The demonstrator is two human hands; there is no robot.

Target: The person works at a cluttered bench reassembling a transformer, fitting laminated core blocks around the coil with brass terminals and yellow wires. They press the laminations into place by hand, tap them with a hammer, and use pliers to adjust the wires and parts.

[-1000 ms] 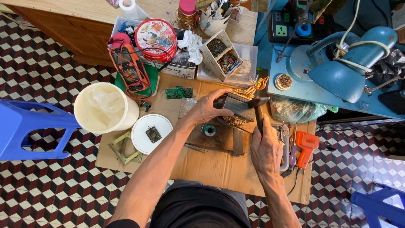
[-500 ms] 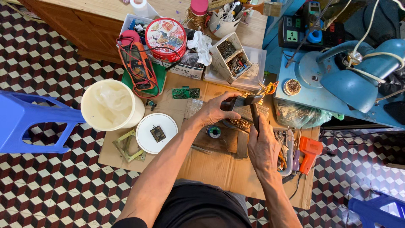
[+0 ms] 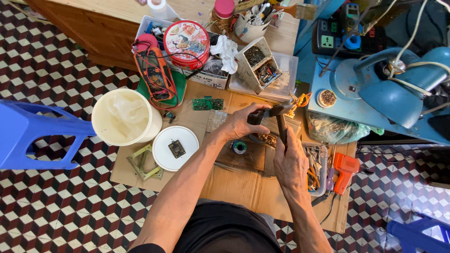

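My left hand [image 3: 241, 122] is gripping a dark part [image 3: 260, 115], my right hand [image 3: 290, 159] is clutching pliers [image 3: 281, 126] (over the cardboard [image 3: 243, 187]).

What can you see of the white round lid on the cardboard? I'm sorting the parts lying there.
The white round lid looks like smooth plastic and lies flat on the brown cardboard sheet, just below the open white plastic bucket, whose base overlaps its upper left edge. A small dark square electronic part rests near its middle. A greenish metal bracket lies against its left side. Neither hand touches it.
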